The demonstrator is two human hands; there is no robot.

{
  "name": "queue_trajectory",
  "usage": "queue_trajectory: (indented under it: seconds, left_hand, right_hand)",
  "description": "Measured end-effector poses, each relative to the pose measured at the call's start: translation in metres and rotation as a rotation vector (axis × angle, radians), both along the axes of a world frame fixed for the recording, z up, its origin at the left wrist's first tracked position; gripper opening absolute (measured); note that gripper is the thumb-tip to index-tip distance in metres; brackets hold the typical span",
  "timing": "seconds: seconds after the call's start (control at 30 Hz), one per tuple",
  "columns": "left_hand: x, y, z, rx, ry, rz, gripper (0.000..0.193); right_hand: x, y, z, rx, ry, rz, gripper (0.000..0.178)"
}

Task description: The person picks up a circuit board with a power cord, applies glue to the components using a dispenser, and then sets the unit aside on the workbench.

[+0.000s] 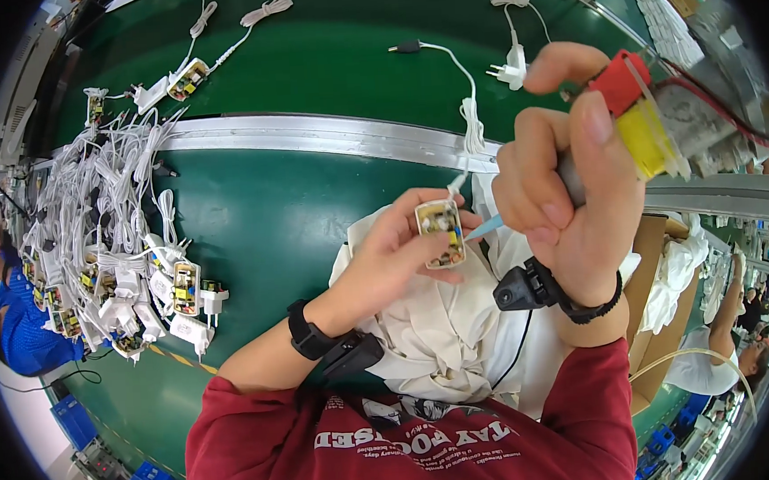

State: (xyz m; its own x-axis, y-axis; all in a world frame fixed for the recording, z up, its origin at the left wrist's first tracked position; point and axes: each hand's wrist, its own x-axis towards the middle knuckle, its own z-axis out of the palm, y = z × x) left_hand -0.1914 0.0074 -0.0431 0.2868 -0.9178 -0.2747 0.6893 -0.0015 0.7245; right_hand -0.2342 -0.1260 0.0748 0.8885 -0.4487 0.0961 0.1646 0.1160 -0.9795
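My left hand holds an uncased power adapter, its white half shell showing the circuit board and small parts. The thumb presses on the board's edge, and the white cable runs up from it over the metal rail to a black plug. My right hand is wrapped round a handheld dispenser with a red piece, a yellow band and wires. Its light blue tapered tip points at the adapter's right side; whether it touches cannot be told. White cloth lies beneath both hands.
At left, a heap of white adapters and coiled cables covers the green bench. Beyond the metal rail, a green belt carries more adapters. A cardboard box stands at right. Other people are at both sides.
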Motion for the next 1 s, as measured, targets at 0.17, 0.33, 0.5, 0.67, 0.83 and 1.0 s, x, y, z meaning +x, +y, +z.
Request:
queue_trajectory:
  seconds: [0.17, 0.33, 0.5, 0.67, 0.83, 1.0]
  left_hand:
    - [0.006, 0.003, 0.000, -0.027, 0.111, 0.098, 0.036]
    - [0.006, 0.004, 0.003, -0.039, 0.111, 0.091, 0.036]
    - [0.006, 0.004, 0.004, -0.036, 0.124, 0.103, 0.037]
    - [0.007, 0.004, 0.003, -0.056, 0.157, 0.095, 0.035]
    - [0.003, 0.003, 0.003, -0.133, 0.293, 0.066, 0.036]
    - [0.002, 0.004, 0.000, -0.159, 0.311, 0.038, 0.038]
  right_hand:
    - [-0.004, 0.007, -0.008, 0.021, 0.009, 0.011, 0.029]
    - [-0.005, 0.001, -0.014, 0.033, -0.004, 0.100, 0.029]
    - [-0.006, 0.002, -0.012, 0.028, -0.012, 0.110, 0.029]
    - [-0.006, 0.005, -0.006, -0.021, 0.008, 0.095, 0.029]
    - [-0.009, 0.008, -0.016, 0.028, -0.043, 0.133, 0.030]
    - [-0.010, 0.006, -0.024, -0.034, -0.062, 0.195, 0.030]
